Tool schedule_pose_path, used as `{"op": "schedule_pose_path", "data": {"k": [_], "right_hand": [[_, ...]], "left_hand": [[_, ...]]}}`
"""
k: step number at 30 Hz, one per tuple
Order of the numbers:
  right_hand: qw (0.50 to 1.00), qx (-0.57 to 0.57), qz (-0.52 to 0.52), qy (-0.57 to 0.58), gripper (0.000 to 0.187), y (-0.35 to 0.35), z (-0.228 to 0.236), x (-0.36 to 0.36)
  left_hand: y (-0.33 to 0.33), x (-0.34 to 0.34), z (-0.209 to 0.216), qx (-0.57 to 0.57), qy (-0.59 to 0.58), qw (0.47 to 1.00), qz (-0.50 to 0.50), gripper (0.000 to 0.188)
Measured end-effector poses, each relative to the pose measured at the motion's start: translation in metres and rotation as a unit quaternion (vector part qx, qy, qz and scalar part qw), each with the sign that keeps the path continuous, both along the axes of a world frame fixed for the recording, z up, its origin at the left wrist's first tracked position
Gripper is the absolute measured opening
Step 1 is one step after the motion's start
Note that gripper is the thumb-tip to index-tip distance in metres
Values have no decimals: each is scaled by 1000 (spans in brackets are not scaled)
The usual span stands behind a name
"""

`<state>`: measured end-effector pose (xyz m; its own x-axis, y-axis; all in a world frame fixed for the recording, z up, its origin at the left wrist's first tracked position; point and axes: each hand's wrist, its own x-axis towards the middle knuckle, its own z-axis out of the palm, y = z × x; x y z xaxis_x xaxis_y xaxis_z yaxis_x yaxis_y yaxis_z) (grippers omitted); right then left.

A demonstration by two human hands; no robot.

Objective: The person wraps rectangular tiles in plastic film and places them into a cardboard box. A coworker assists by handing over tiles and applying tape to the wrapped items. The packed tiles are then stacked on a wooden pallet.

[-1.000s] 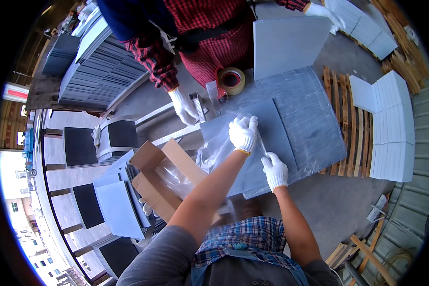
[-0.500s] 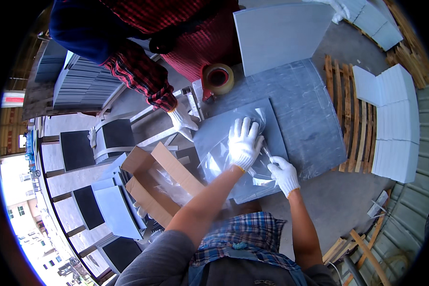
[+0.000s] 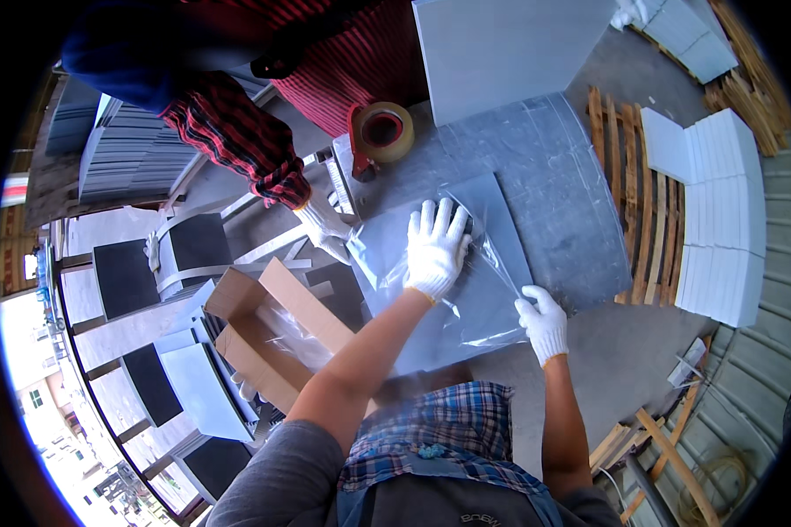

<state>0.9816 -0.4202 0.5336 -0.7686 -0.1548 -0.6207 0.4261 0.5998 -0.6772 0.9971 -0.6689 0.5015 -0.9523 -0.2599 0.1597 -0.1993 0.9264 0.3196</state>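
A grey flat panel point(image 3: 501, 211) lies on the worktable, partly covered by a wrinkled clear plastic film point(image 3: 488, 307). My left hand point(image 3: 437, 250), in a white knit glove, presses flat on the film with fingers spread. A small dark patch shows beside its fingertips; I cannot tell what it is. At the panel's right near corner, my gloved right hand point(image 3: 545, 327) is closed, pinching the film's edge and drawing it taut. Across the table, a co-worker's gloved hand point(image 3: 323, 227) touches the panel's far left corner.
A red tape dispenser point(image 3: 380, 132) sits on the grey-topped worktable point(image 3: 562, 167). One large panel point(image 3: 501, 57) stands upright at the back. To the left is an open cardboard box point(image 3: 325, 325) holding clear film. White stacked panels point(image 3: 721, 220) rest on a wooden pallet point(image 3: 646, 202) at right.
My right hand has moved outward to the right, stretching the bunched film out toward the panel's near corner. My left hand stays flat on the panel. The co-worker's hand remains at the corner.
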Motion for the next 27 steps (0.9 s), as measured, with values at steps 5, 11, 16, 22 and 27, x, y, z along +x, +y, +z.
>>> {"op": "schedule_pose_path", "data": {"k": [5, 11, 16, 22, 27], "right_hand": [[986, 105, 70, 109, 39, 10, 1, 2], [863, 332, 195, 328, 47, -3, 40, 5], [888, -13, 173, 425, 42, -95, 122, 24], [887, -112, 158, 419, 42, -171, 40, 9], [866, -12, 168, 471, 41, -145, -32, -43]], "left_hand": [[3, -1, -4, -11, -15, 1000, -4, 56], [10, -6, 20, 9, -122, 992, -11, 74], [10, -4, 25, 3, -151, 988, -13, 82], [13, -7, 23, -65, -151, 986, -26, 76], [11, -1, -6, -86, -55, 994, -43, 64]]}}
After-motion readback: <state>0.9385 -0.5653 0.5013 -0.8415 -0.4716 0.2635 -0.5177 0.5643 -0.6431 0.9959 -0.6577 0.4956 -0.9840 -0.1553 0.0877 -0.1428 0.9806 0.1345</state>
